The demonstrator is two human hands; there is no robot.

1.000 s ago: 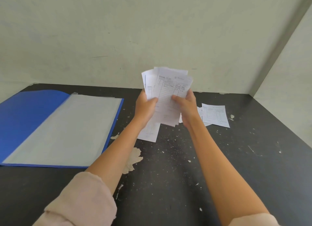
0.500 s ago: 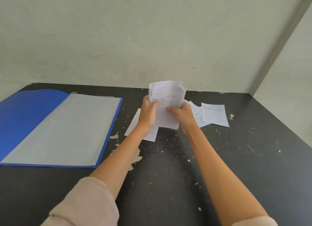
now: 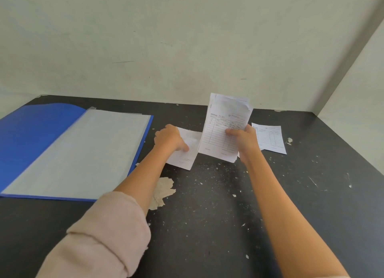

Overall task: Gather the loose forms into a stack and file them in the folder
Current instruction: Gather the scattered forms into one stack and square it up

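Scuffed black counter (image 3: 207, 215), forms half gathered.
Right hand (image 3: 242, 139) grips stack (image 3: 223, 132); left hand (image 3: 169, 138) pinching a loose form (image 3: 187, 151), so slide it under squarely.

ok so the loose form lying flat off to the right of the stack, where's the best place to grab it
The loose form lies flat on the table, so there is no edge to pinch from above. Its left edge is tucked behind the right hand and the stack. Come from the right, press on its free right edge and slide or curl up the near right corner, then pinch there.
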